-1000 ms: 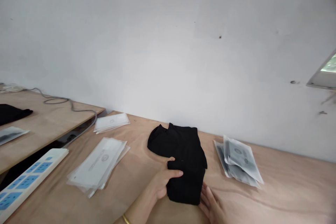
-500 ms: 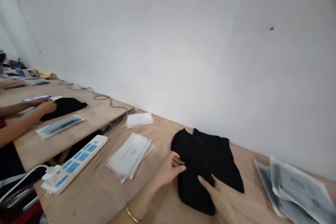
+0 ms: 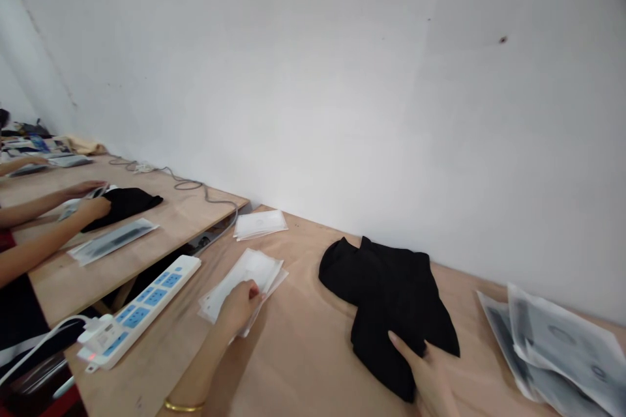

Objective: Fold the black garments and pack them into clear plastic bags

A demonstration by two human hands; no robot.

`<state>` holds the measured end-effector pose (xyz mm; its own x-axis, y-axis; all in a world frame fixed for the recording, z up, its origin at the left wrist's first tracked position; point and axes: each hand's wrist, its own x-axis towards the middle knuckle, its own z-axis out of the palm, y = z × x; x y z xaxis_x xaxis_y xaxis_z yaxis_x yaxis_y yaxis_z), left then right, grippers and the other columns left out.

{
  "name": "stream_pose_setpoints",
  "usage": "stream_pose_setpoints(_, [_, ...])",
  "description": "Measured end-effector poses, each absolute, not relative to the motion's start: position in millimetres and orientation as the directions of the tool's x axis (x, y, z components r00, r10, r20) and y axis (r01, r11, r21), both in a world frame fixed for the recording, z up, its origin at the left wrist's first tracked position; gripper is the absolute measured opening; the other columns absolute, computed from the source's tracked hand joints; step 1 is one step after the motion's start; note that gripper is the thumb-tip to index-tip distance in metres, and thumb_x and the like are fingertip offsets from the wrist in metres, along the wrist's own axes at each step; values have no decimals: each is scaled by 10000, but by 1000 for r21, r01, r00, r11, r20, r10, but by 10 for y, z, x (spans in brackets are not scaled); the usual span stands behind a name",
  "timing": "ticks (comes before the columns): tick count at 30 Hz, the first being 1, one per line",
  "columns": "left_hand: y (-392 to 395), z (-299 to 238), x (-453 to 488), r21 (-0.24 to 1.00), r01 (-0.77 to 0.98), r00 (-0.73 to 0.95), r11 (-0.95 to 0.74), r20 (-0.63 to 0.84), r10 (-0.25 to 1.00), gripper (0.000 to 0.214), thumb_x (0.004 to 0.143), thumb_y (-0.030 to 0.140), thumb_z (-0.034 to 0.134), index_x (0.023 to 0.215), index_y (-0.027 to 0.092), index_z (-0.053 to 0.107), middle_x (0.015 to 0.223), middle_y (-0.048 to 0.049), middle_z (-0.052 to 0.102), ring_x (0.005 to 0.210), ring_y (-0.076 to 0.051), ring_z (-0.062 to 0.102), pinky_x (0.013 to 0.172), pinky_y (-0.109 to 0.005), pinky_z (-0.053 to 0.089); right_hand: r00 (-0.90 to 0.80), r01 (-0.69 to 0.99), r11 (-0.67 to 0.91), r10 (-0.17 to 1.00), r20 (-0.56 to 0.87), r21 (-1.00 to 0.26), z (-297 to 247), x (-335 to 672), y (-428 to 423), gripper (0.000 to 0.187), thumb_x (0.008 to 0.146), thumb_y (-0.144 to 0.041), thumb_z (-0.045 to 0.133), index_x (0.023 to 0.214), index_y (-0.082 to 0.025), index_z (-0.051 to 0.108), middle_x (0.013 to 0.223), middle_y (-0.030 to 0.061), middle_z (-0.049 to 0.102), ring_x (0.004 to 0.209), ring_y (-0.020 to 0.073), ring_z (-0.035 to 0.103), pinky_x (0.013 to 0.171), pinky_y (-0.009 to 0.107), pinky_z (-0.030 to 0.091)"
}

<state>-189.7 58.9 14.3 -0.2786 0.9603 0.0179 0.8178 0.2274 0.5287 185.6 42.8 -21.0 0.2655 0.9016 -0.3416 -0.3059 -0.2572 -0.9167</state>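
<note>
A folded black cloth garment (image 3: 391, 287) lies on the wooden table by the wall. My right hand (image 3: 428, 365) grips its near edge, thumb on top and the other fingers mostly hidden under the fabric. To the left is a loose stack of frosted plastic bags (image 3: 254, 264). My left hand (image 3: 239, 306), with a gold bangle (image 3: 184, 407) at the wrist, is over that stack. Its fingers are curled in and pinch at the stack's right edge; the fingertips are partly hidden.
A smaller stack of white bags (image 3: 261, 224) sits behind. Filled bags (image 3: 562, 345) lie at the right. A white power strip (image 3: 141, 309) runs along the table's left edge. Across a gap, a co-worker's hands (image 3: 92, 205) handle black cloth (image 3: 131, 203) on another table.
My left hand has left the black garment and moved left onto the stack of frosted bags. My right hand stays on the garment, which has shifted slightly right, its lower part too.
</note>
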Motion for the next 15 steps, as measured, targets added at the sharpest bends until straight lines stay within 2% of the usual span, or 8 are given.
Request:
stream_pose_setpoints(3, [582, 209, -1845, 579, 792, -255, 192, 28, 967, 204, 820, 171, 474, 619, 186, 499, 599, 18, 539, 643, -160, 541, 611, -235, 328, 267, -393, -249, 890, -369, -885, -210, 1901, 415, 746, 517, -401, 841, 1164, -152, 566, 1151, 103, 683, 1152, 311, 569, 998, 407, 475])
stream_pose_setpoints(6, [552, 211, -1501, 657, 747, -163, 101, 33, 986, 166, 778, 126, 461, 631, 182, 515, 607, 20, 551, 654, -155, 548, 618, -228, 356, 244, -454, -250, 888, -389, -855, -170, 1921, 386, 637, 555, -395, 819, 1122, -193, 609, 1119, 71, 701, 1169, 307, 556, 1012, 423, 465])
stream_pose_setpoints(10, [449, 105, -621, 769, 637, 91, -47, -15, 996, 88, 680, 109, 534, 664, 177, 588, 610, 29, 593, 630, -147, 570, 576, -207, 390, 28, -493, -344, 912, -410, -799, -78, 1815, 285, 472, 654, -475, 728, 1012, -169, 686, 1016, 104, 733, 1106, 333, 600, 930, 464, 516])
stream_pose_setpoints(13, [388, 35, -97, 923, 376, 256, -86, -15, 967, 68, 685, 143, 542, 671, 171, 603, 608, 17, 603, 575, -147, 546, 540, -224, 402, -99, -454, -348, 935, -342, -820, -33, 1727, 243, 466, 661, -436, 737, 1036, -164, 683, 1004, 100, 737, 1053, 320, 633, 913, 465, 504])
stream_pose_setpoints(15, [403, 10, 38, 982, 187, 253, 26, -74, 965, 68, 721, 193, 521, 669, 178, 561, 556, 25, 561, 508, -135, 513, 487, -226, 386, -115, -377, -290, 957, -266, -879, -20, 1728, 259, 451, 623, -361, 774, 1025, -175, 690, 991, 82, 742, 1023, 302, 646, 931, 448, 477])
